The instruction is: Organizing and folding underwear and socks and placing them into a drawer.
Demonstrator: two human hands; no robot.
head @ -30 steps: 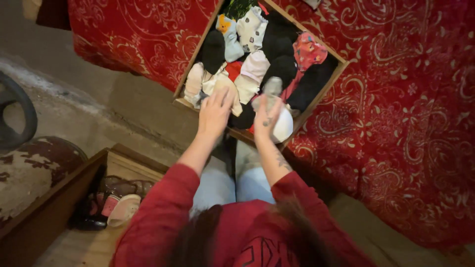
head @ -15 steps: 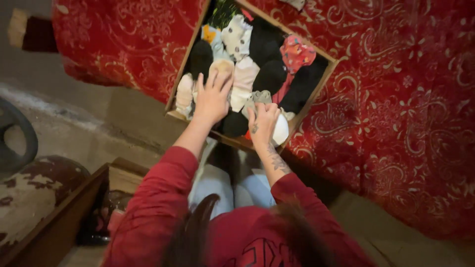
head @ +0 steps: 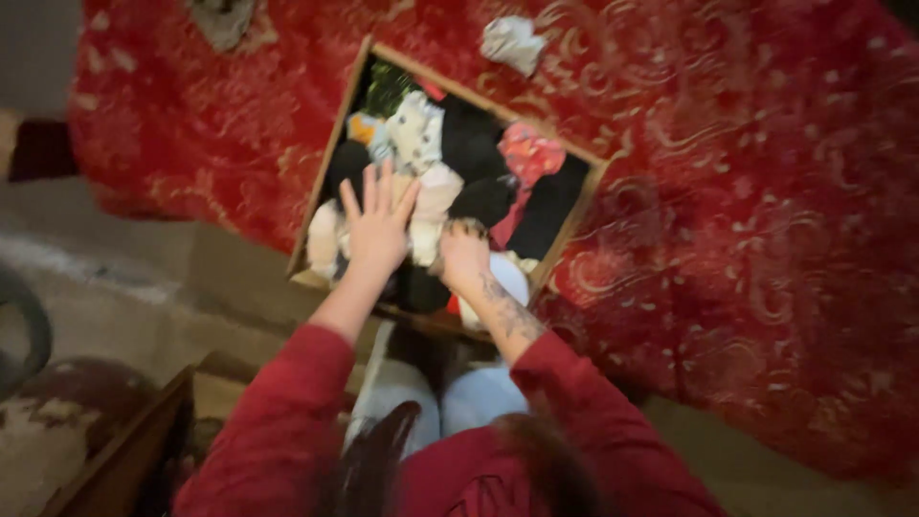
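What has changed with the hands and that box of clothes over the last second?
The left hand has slid further into the wooden box and now lies flat with fingers spread on the pale rolled clothes. The right hand has curled its fingers down into the pile near the front edge; whether it grips anything is unclear. The box, its clothes and the red patterned cloth stayed as they were.
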